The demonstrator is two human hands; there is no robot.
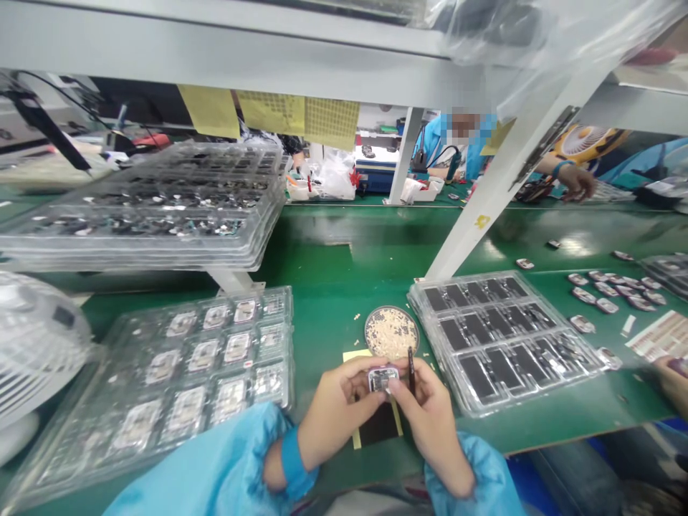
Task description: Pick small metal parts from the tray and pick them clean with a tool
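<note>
My left hand (pixel 338 401) is closed around a small rounded-square electronic device (pixel 383 378) with its inner parts exposed. In my right hand (pixel 427 405) a dark slim tool (pixel 411 369) is gripped upright; whether it is tweezers or a pen I cannot tell. The right thumb presses on the device's lower right corner. Just beyond both hands stands a round dish (pixel 391 331) of small pale pieces. Below the hands lies a dark pad (pixel 380 424) with yellow edges, partly covered by them.
Clear trays of device housings (pixel 203 356) lie left, beside a white fan (pixel 37 351). A tray of dark screens (pixel 505 344) sits right, with several loose devices (pixel 607 287) beyond it. A slanted white post (pixel 484 208) rises behind. Other people work across the bench and at far right.
</note>
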